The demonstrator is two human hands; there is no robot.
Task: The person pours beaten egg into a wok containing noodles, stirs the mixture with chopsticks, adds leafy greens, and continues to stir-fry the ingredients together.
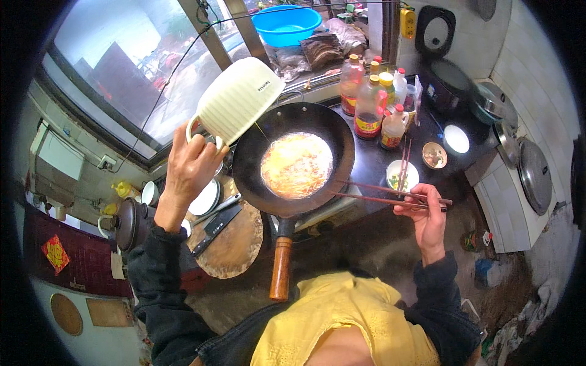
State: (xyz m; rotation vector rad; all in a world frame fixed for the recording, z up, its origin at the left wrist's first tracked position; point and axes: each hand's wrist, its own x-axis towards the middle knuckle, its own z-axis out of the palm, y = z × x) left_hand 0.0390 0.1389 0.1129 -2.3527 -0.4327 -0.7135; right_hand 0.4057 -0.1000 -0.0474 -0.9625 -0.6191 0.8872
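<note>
My left hand (192, 160) grips the handle of a cream ribbed bowl (240, 100), tilted over the left side of a black wok (249, 183). A thin yellowish stream (262, 131) runs from its lower edge towards the wok. Orange-yellow food in liquid (296, 165) fills the wok's bottom, partly washed out by glare. My right hand (423, 215) holds a pair of brown chopsticks (375, 194), their tips apart at the wok's right rim. The wok's wooden handle (280, 270) points towards me.
Left of the wok, a cleaver (217, 228) lies on a round chopping board (238, 247). Several sauce bottles (368, 107) crowd the back right. A white bowl (393, 171) with green pieces and chopsticks stands near my right hand. A lidded dark pot (132, 224) stands left.
</note>
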